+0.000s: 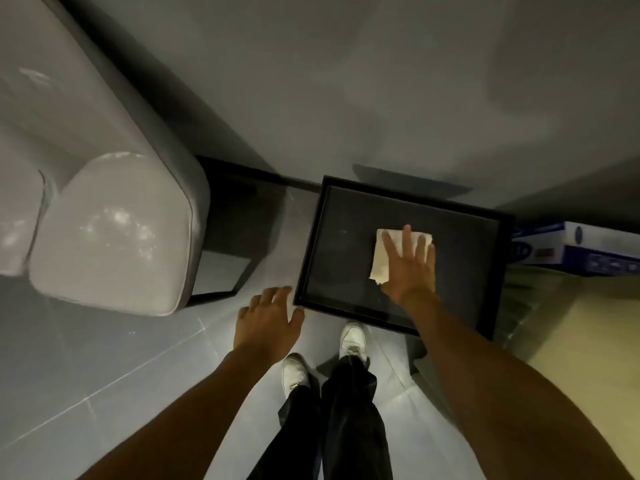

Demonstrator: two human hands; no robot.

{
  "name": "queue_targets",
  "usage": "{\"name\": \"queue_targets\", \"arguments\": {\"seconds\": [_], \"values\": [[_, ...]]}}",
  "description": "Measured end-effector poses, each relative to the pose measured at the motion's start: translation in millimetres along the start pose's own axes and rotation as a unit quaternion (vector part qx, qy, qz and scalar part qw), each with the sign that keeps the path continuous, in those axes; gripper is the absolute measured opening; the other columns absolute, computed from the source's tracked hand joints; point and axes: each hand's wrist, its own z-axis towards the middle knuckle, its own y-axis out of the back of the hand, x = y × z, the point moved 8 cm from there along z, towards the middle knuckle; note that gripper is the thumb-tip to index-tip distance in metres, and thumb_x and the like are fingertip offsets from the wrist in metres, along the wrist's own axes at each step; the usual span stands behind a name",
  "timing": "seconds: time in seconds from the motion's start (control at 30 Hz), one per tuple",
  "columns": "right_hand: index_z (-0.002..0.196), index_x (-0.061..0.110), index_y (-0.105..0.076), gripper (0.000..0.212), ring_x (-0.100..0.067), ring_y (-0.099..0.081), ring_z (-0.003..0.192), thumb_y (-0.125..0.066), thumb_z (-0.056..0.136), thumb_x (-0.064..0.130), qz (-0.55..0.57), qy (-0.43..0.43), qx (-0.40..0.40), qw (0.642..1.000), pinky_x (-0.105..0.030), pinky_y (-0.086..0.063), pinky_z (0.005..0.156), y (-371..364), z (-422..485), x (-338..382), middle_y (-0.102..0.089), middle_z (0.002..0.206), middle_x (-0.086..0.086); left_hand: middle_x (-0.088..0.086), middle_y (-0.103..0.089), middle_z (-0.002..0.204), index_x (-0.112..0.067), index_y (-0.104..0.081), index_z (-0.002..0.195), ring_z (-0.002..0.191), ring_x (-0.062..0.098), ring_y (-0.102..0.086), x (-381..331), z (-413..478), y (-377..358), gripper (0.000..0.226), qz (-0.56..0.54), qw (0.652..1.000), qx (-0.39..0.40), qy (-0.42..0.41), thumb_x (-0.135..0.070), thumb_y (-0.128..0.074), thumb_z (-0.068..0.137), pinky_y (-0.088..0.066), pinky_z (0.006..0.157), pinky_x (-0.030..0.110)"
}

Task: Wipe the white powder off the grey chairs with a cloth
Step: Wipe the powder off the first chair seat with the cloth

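The low black-framed desk stood on the pale tiled floor, and everything else sat around it. On the desk's dark top, toward its right half, lay the folded whitish cloth. The right grip, a bare hand, pressed flat on the cloth with its fingers straight and spread, released rather than clenched round it. The left grip hovered just beside the desk's near left corner, fingers loosely spread and grasping nothing; whether its thumb touched the frame could not be told.

Left of the desk, well apart from the cloth, was a grey chair, and patches of white powder showed on its seat cushion. Right of the desk, a blue and white box lay near the frame. In front of the desk stood the person's white shoes and black trousers, one shoe close to the desk's near edge.
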Motion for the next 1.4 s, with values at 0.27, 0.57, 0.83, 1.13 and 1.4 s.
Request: {"name": "queue_targets", "arguments": {"seconds": [0.27, 0.57, 0.83, 1.13, 1.4], "values": [[0.143, 0.024, -0.037, 0.088, -0.035, -0.044, 0.129, -0.079, 0.071, 0.053, -0.072, 0.006, -0.11, 0.991, -0.059, -0.01, 0.12, -3.4, 24.7, -11.7, -0.052, 0.134, -0.007, -0.001, -0.035, 0.162, -0.03, -0.03, 0.155, 0.146, 0.025, -0.036, 20.1, 15.9, -17.8, 0.058, -0.039, 0.998, 0.007, 0.044, -0.056, -0.037, 0.104, -0.033, 0.117, 0.047], [0.116, 0.01, -0.054, 0.053, -0.033, -0.063, 0.099, -0.081, 0.078, 0.035, 0.093, 0.036, -0.112, 0.989, -0.046, -0.048, 0.093, 16.7, -4.5, 39.5, -0.065, 0.11, -0.014, -0.002, -0.036, 0.161, -0.031, -0.033, 0.154, 0.146, 0.024, -0.037, 32.0, -0.8, -1.2, 0.055, -0.1, 0.993, -0.026, 0.055, -0.054, -0.038, 0.104, -0.034, 0.117, 0.046], [0.146, 0.016, -0.033, 0.075, -0.028, -0.063, 0.107, -0.071, 0.088, 0.044, 0.234, 0.163, -0.074, 0.956, -0.032, -0.049, 0.08, 94.1, -103.3, 194.4, -0.053, 0.133, -0.009, -0.002, -0.043, 0.156, -0.032, -0.036, 0.151, 0.141, 0.024, -0.044, 105.8, -63.4, 66.8, 0.055, -0.181, 0.977, -0.092, 0.073, -0.057, -0.041, 0.102, -0.039, 0.113, 0.044], [0.15, 0.039, -0.032, 0.074, -0.024, -0.059, 0.105, -0.066, 0.087, 0.059, 0.074, 0.315, -0.153, 0.934, -0.028, -0.045, 0.072, 189.7, -247.0, 420.5, -0.041, 0.131, -0.005, 0.0, -0.051, 0.149, -0.029, -0.043, 0.148, 0.132, 0.024, -0.051, 289.4, -187.6, 143.9, 0.05, -0.304, 0.926, -0.198, 0.105, -0.049, -0.047, 0.102, -0.047, 0.103, 0.041], [0.134, 0.034, -0.056, 0.066, -0.025, -0.065, 0.082, -0.084, 0.074, 0.034, 0.053, 0.333, -0.202, 0.919, -0.031, -0.053, 0.057, 193.9, -340.8, 551.9, -0.05, 0.113, -0.003, -0.001, -0.055, 0.144, -0.029, -0.047, 0.146, 0.128, 0.023, -0.054, 435.7, -256.8, 161.3, 0.05, -0.309, 0.927, -0.204, 0.064, -0.051, -0.048, 0.101, -0.049, 0.103, 0.041]]}}
